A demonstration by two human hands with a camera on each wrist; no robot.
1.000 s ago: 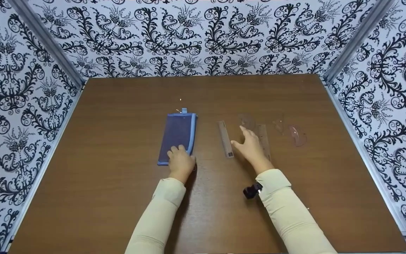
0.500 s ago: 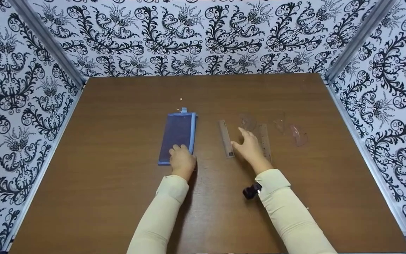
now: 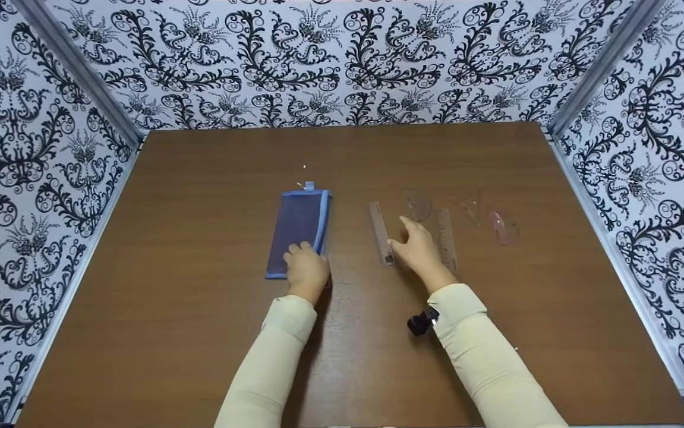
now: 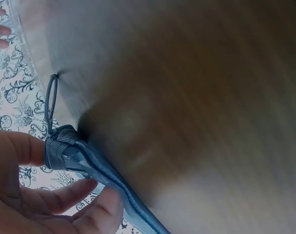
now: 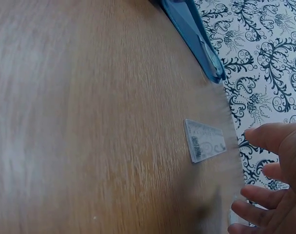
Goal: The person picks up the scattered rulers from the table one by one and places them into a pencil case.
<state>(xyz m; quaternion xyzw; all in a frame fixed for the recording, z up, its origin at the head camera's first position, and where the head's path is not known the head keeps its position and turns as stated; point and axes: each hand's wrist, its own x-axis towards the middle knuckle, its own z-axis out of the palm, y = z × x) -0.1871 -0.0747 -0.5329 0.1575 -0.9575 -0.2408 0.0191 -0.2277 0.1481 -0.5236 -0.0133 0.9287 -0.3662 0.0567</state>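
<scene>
Pouch, rectangular, blue-trimmed mesh [image 3: 297, 221], pinched by left hand [image 3: 307, 270] — gapes wider now, likely easing access; relaxed, empty right hand [image 3: 422, 252] near clear plastic straight ruler [image 3: 380, 229].

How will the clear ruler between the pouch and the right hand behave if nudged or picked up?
The ruler looks thin and plastic-like, so it is probably light and fairly stiff. Lying flat, it seems unlikely to roll or tip. The table has a slight sheen, so the ruler may slide.
</scene>
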